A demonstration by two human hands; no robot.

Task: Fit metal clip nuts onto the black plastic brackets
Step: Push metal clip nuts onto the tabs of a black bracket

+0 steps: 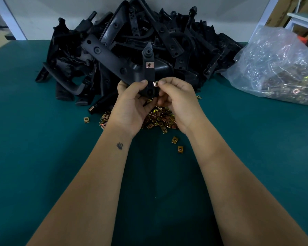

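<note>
Far left of the green worktop (34,139) carries nothing but the edge of the heap of black brackets (69,55), piled against the back wall; judged to be stock within arm's reach.

Left hand (132,102): fingers curled round the lower end of one bracket (148,71), thumb across its front. The bracket stands roughly upright, raised above the worktop with its flat face toward the camera, probably so the mounting tabs stay visible while the other hand works.

One clip nut (149,64) already sits on the bracket at mid-height, so this piece looks part done.

Right hand (176,98): thumb and forefinger pinch a second clip nut (155,83), which touches the bracket's right edge just above the left thumb. Whether it is seated or only started, cannot tell. Sideways approach suits a clip that slides over an edge.

Below both hands lies a loose pile of clip nuts (158,119), with a few strays nearer the camera; placed directly under the work for short reaches.

Far right: clear plastic bag (277,64) holding more metal parts, likely the refill supply.
</note>
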